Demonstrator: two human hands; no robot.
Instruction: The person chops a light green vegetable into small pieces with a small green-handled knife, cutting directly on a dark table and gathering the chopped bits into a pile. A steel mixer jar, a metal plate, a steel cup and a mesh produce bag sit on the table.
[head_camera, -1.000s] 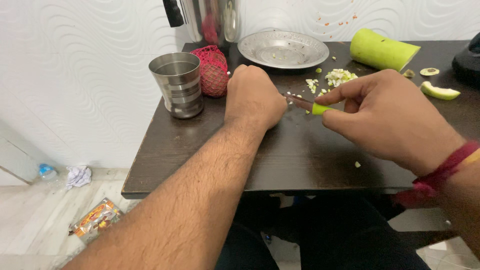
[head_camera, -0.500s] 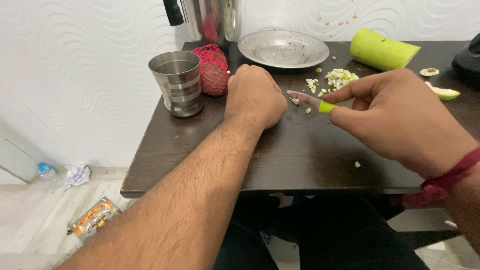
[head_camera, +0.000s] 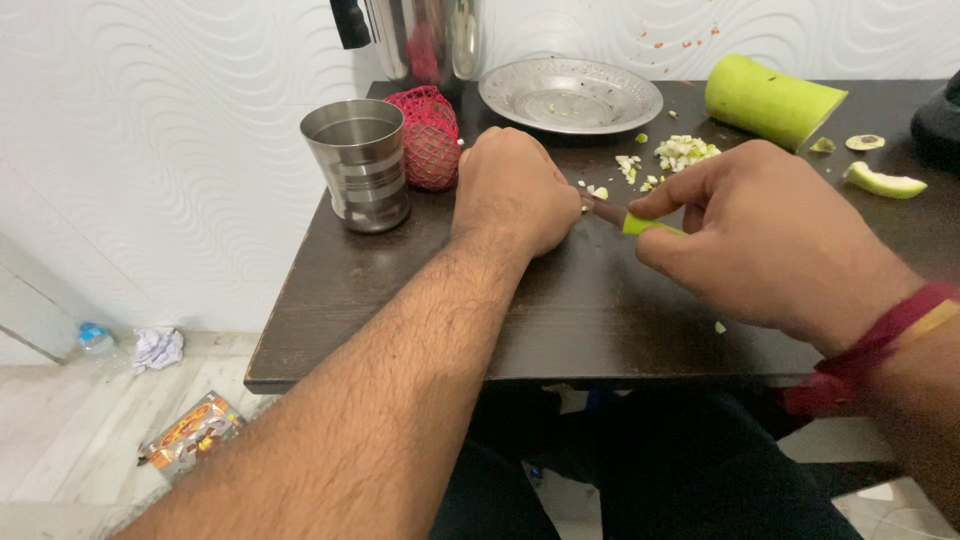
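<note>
on the dark table (head_camera: 420, 300), right hand (head_camera: 770, 240) grips a green-handled knife (head_camera: 640, 223); left hand (head_camera: 515, 190) fisted, contents hidden.

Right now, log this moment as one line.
left hand: fisted on table | right hand: grips knife | chopped bits beyond | gourd, plate behind

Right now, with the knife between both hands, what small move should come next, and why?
Probably a short downward cut. The right hand grips the green-handled knife, its blade pointing at the left hand, which is closed over something hidden on the table. Chopped bits lie just beyond, so more slicing seems likely; keep the blade clear of the knuckles.
</note>
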